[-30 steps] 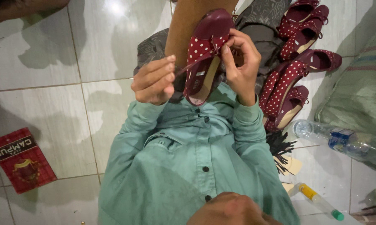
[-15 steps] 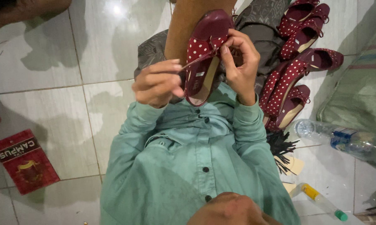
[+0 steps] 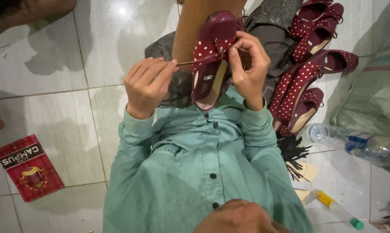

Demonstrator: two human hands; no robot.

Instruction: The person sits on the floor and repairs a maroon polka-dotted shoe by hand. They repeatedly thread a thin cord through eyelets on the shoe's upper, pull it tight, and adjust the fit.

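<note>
A small maroon shoe (image 3: 212, 60) with white polka dots rests against my raised knee, sole toward my body. My right hand (image 3: 249, 64) grips its right side, thumb and fingers at the dotted strap. To the shoe's left, my left hand (image 3: 147, 84) pinches a thin stick-like tool (image 3: 190, 62) whose tip reaches the strap. Both sleeves are teal green.
Several matching dotted shoes (image 3: 309, 73) are piled at the upper right. A plastic water bottle (image 3: 354, 144) lies by a green sack (image 3: 376, 99). A glue tube (image 3: 335, 209) and black strips (image 3: 292, 153) are on the white tiled floor; a red packet (image 3: 28, 166) lies left.
My left hand has drawn left and slightly down, away from the shoe, pulling the thin tool out along the strap. The right hand keeps its hold.
</note>
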